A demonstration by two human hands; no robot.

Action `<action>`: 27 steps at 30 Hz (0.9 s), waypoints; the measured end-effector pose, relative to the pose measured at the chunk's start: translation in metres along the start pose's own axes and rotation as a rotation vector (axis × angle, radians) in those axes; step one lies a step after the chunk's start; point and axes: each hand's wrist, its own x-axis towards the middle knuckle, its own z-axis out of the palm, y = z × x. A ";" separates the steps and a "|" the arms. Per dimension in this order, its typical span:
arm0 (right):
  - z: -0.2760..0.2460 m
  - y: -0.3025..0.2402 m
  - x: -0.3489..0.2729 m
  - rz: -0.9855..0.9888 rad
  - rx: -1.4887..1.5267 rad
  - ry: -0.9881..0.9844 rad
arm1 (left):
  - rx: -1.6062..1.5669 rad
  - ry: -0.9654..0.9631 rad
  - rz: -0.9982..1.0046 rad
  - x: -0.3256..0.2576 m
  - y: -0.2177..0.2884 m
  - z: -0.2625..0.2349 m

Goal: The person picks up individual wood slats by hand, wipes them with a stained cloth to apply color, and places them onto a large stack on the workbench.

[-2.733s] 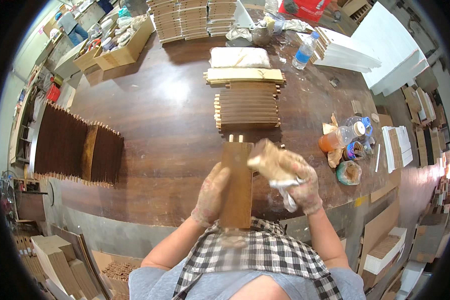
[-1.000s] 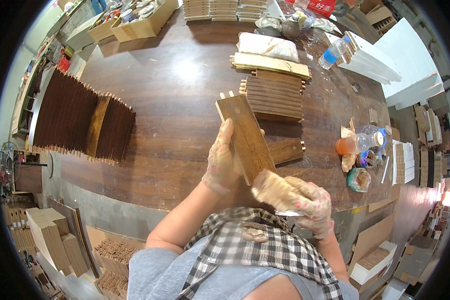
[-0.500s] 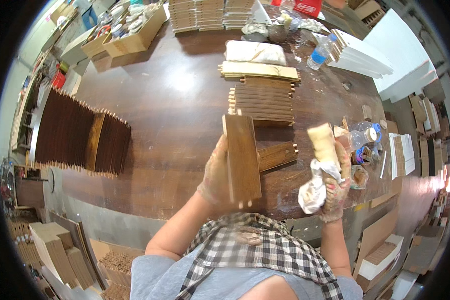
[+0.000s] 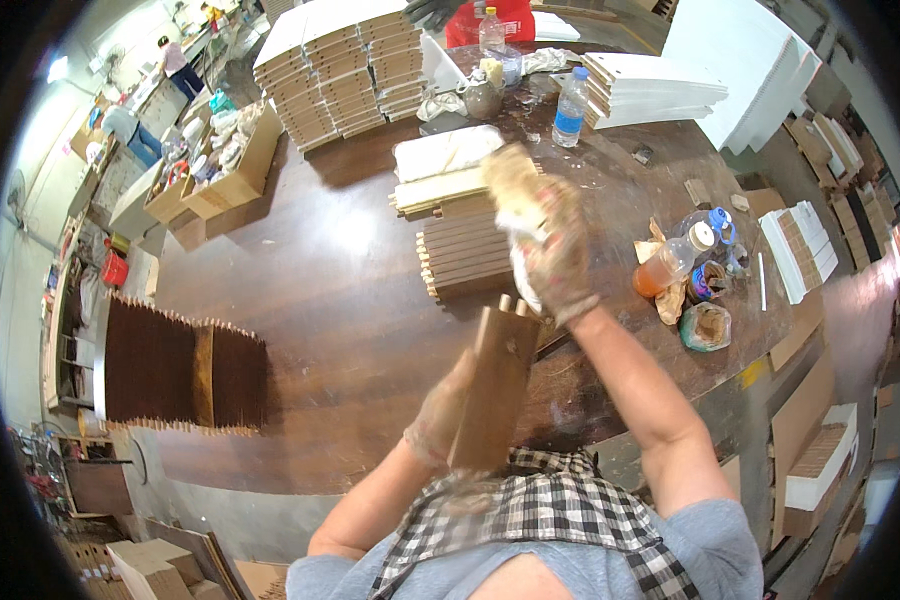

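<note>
My left hand (image 4: 438, 418), in a thin stained glove, is closed around the left side of a brown wooden board (image 4: 494, 390). Pale dowels stick out of the board's upper end, and it stands tilted above the near table edge. Beyond that end, my gloved right hand (image 4: 562, 250) grips a beige cloth pad (image 4: 510, 180) with a white rag (image 4: 520, 222) bunched against it. Pad and right hand are apart from the board and slightly blurred. Behind them sits a stack of brown doweled boards (image 4: 465, 258), partly hidden by the right hand.
A long row of dark doweled boards (image 4: 155, 365) stands at left on the table (image 4: 330, 330). Right of my arm are a bottle of orange liquid (image 4: 662, 270) and a jar (image 4: 705, 327). Farther back are stacked panels (image 4: 345, 75), a water bottle (image 4: 570, 110) and white panels (image 4: 650, 90).
My right hand has swung up and left with the pad, from beside the bottles to beyond the board. The board has tipped and come a little nearer. The whole view has shifted too.
</note>
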 end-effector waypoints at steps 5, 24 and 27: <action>-0.023 -0.049 0.018 -0.237 -0.007 -0.014 | -0.262 -0.045 0.124 0.008 0.000 -0.008; 0.015 -0.085 -0.069 -0.102 0.303 -0.260 | -0.263 -0.022 0.378 0.041 -0.014 -0.047; 0.012 -0.107 -0.116 -0.008 0.511 -0.514 | -0.513 -0.274 0.123 0.048 -0.009 -0.084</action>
